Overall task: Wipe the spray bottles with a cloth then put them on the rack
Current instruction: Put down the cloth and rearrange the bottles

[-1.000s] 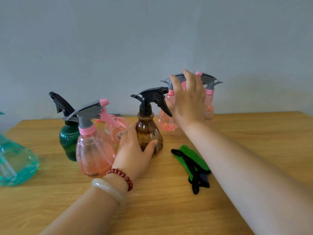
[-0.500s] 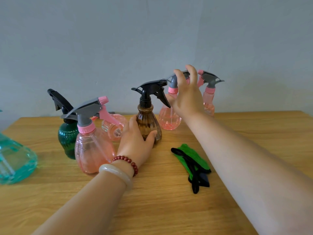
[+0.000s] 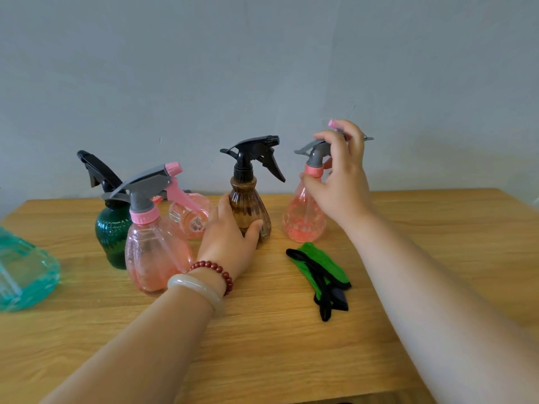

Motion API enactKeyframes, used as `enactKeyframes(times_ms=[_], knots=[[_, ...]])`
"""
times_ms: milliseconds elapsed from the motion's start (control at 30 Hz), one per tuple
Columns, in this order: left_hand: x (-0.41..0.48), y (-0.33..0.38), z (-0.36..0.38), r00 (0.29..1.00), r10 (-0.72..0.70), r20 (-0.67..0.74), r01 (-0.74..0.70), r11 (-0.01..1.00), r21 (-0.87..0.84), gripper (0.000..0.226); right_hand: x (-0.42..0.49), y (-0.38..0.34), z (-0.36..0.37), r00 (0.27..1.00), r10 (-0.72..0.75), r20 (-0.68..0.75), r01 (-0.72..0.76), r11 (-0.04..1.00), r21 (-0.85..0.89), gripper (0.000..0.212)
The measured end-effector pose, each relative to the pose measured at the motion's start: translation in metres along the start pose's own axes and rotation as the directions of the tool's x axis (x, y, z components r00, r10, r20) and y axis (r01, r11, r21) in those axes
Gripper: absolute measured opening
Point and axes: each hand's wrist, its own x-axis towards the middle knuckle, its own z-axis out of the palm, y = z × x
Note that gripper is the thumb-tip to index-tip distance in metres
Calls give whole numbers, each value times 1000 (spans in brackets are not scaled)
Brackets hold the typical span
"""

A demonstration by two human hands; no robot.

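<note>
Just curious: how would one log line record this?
left hand grips brown bottle | right hand grips rear pink sprayer | green cloth on table

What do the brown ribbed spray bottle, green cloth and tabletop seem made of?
Brown ribbed spray bottle: probably plastic, glossy, translucent. Green black-edged cloth: soft fabric, fuzzy nap, perhaps microfibre. Light tabletop: wood or wood-look laminate, matte, visible grain lines.

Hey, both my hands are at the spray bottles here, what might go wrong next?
1. The left hand grips the brown bottle beside the near pink bottle; lifting it may knock that one over.
2. The right hand is at the sprayer head of the far pink bottle, so it might tip or spray.
3. The cloth lies untouched, so wiping may get skipped.
</note>
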Motion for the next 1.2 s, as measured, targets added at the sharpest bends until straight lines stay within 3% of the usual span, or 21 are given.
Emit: enactKeyframes(times_ms=[333, 600, 733, 900, 1200], knots=[[0, 12, -4, 995, 32, 93, -37, 998, 50, 90, -29, -15, -14, 986, 157, -54, -149, 979, 139, 61], [6, 16, 0, 999, -26, 46, 23, 998, 62, 88, -20, -18, -5, 967, 250, -41, -251, 968, -27, 70], [10, 16, 2, 999, -4, 46, -1, 994, 106, 86, -18, -15, -18, 957, 280, 72, -288, 946, 150, 84], [17, 17, 4, 996, 20, 81, -30, 992, 120, 82, -19, -16, -37, 889, 402, 217, -453, 836, 310, 87], [17, 17, 10, 994, 42, 100, -47, 998, 51, 73, -55, -16, -3, 836, 535, 124, -546, 784, 297, 75]])
